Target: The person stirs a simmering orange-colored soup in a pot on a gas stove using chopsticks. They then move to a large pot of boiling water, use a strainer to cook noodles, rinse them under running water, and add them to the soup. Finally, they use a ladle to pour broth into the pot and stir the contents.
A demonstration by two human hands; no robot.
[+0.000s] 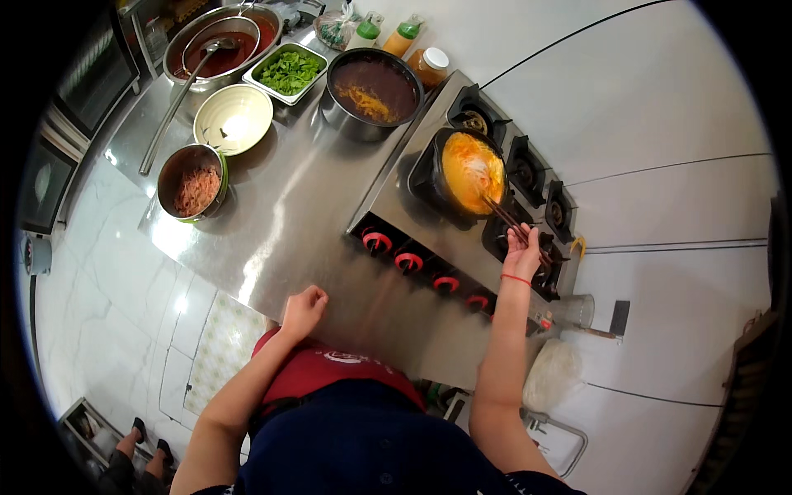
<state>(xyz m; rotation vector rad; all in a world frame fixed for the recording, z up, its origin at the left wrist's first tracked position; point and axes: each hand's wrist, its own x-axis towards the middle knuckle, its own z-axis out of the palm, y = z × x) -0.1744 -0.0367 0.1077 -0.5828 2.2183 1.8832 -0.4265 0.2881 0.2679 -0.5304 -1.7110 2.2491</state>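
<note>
My right hand [523, 252] grips a pair of dark chopsticks [502, 211]. Their tips reach into the yellow-orange food [473, 170], which has a pale patch in its middle. That food fills a black pan [438, 185] on a burner of the gas stove [396, 192]. Loosely curled, my left hand [304, 312] rests by the front edge of the steel counter [297, 216], with nothing visible in it.
Red-ringed knobs [408, 263] line the stove's front. A pot of dark broth [371, 93] stands beside the stove. Farther left are a tray of greens [289, 73], a pale bowl [234, 119], a pot of shredded meat [198, 190] and a ladle [179, 102] over a red-sauce basin [272, 28]. Another person's feet [148, 442] show lower left.
</note>
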